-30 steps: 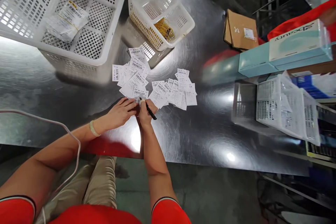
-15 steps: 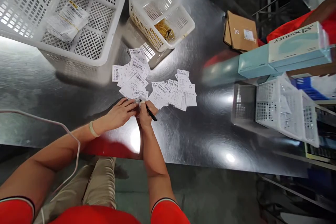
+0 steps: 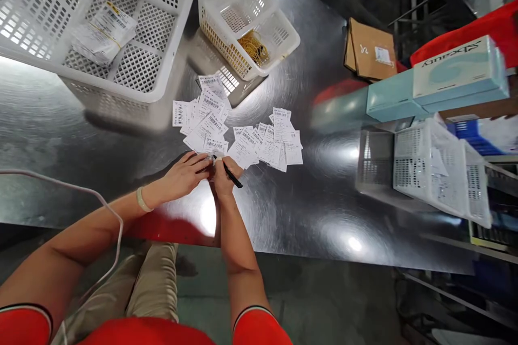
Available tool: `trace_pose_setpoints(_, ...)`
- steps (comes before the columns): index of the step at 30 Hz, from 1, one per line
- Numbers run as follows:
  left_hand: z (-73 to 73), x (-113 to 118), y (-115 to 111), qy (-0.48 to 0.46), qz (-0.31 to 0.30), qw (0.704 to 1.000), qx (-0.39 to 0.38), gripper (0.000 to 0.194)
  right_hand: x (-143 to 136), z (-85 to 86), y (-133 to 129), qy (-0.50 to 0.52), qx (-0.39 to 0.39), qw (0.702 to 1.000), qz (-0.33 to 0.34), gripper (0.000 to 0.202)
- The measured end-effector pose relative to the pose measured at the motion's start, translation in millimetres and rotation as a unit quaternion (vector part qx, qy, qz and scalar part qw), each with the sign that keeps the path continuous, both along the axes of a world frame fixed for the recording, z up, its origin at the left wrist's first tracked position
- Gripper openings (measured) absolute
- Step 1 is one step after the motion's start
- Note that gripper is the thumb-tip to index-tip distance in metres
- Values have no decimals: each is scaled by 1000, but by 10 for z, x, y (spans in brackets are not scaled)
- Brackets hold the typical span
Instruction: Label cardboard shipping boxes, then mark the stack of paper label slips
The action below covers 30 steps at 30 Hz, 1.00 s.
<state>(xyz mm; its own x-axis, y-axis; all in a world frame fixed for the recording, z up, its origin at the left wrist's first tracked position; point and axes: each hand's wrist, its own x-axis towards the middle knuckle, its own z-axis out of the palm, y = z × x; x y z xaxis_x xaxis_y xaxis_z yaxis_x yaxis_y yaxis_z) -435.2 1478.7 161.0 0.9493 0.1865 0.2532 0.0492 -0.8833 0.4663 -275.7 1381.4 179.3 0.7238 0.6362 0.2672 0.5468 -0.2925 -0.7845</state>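
Black pen (image 3: 232, 175) in its grip, my right hand (image 3: 223, 177) is closed, the pen's tip on a paper slip at the near edge of the pile. My left hand (image 3: 185, 173) lies with fingers stretched out beside it, its fingertips by the same slip, which the hands mostly cover. Just beyond the hands, overlapping white printed slips (image 3: 205, 132) with barcodes are fanned out. A second cluster of barcode slips (image 3: 267, 145) spreads to the right.
A large white basket (image 3: 162, 73) with wrapped packets (image 3: 106, 32) stands back left. Next to it, a smaller white basket (image 3: 279, 38) holds yellow rubber bands (image 3: 254, 47). Rightward are cardboard (image 3: 372, 48), light-blue boxes (image 3: 437, 81) and white baskets (image 3: 441, 167). A cable (image 3: 95, 191) crosses my left arm.
The pen and my right hand have shifted very slightly at the slip. My left hand stays in place. At the far right, a co-worker's arm has moved, leaving mostly red cloth in view.
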Motion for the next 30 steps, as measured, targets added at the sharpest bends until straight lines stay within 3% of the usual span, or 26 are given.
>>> trace_pose_setpoints(30, 3, -15, 17, -1, -5, 1000, 14, 33, 3, -33, -31, -58, -5, 997, -43, 48)
